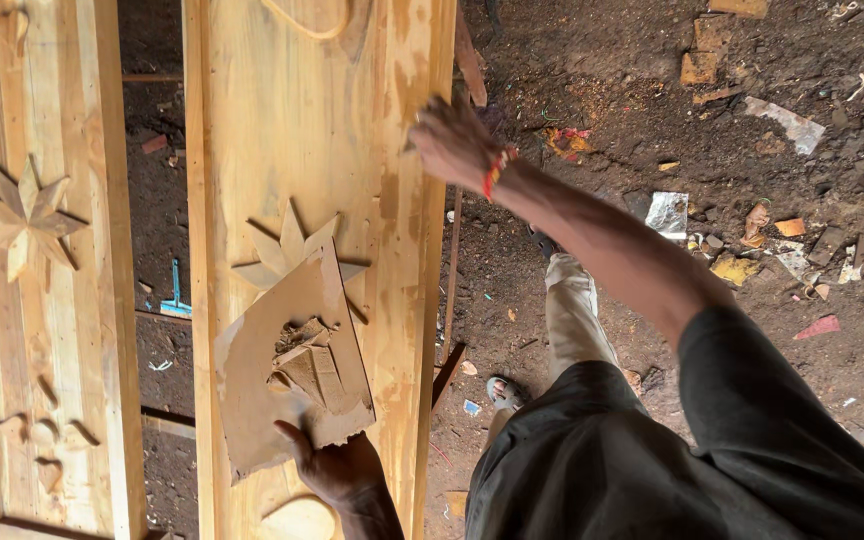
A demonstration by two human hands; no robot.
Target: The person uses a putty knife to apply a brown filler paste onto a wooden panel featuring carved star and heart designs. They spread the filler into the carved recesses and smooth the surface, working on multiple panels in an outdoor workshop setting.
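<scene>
My left hand [337, 468] grips the lower edge of a flat brown board [262, 370], thumb on top. The board carries a lump of tan filler paste [307, 365] and lies over a long pale wooden panel [302, 120]. A carved star [287, 250] on the panel shows partly from under the board. My right hand [452, 140], with a red band at the wrist, reaches to the panel's right edge and presses its fingers on the wood. I cannot make out whether those fingers hold anything.
A second wooden panel [42, 300] with a carved star [27, 220] lies parallel at the left, with a gap between the two. The dirt floor [752, 130] at the right is littered with wood scraps, paper and stones. My legs and sandalled foot [502, 392] stand beside the panel.
</scene>
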